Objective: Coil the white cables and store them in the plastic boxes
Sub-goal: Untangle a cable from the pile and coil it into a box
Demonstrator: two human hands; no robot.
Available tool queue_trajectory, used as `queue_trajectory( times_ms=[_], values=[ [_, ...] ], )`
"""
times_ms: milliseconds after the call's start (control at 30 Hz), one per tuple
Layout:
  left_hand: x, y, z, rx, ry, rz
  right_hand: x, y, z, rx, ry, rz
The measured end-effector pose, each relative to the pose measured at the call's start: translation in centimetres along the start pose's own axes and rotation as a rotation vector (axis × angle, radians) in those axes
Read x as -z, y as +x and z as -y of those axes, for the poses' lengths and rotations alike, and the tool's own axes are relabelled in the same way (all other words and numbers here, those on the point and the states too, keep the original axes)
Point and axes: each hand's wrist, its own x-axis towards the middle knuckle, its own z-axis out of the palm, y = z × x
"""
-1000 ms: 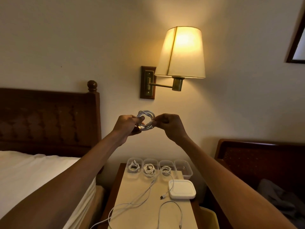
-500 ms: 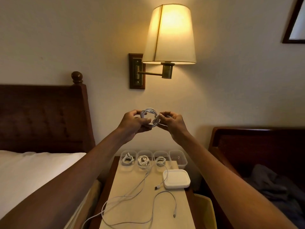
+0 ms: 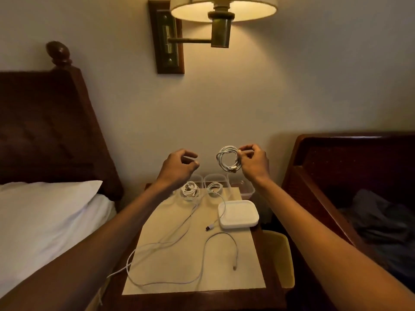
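Progress: two small clear plastic boxes point(image 3: 215, 177) at rear of dark wooden nightstand point(image 3: 202, 300) hold coils (one tail trails out); far-right box point(image 3: 247, 190) looks empty. Long loose white cable point(image 3: 221, 233) on top is uncoiled, so it's left to do. R hand point(image 3: 253, 163) raised above boxes, fingertips pinching finished white cable coil point(image 3: 228, 161). L hand point(image 3: 178, 168) alongside, apart from it — fingers loosely curled, holding nothing.
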Motion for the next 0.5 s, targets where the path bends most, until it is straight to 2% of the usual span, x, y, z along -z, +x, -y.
queue_trajectory(
  times_ms=[333,500],
  values=[
    [-7.6,6.4,11.1,0.043,0.263,-0.014,-4.9,4.6,-13.6,-0.158,-0.184,-0.008],
    [-10.8,9.5,15.5,0.051,0.349,0.014,-8.6,7.2,-17.1,-0.153,-0.27,0.126]
  ],
)
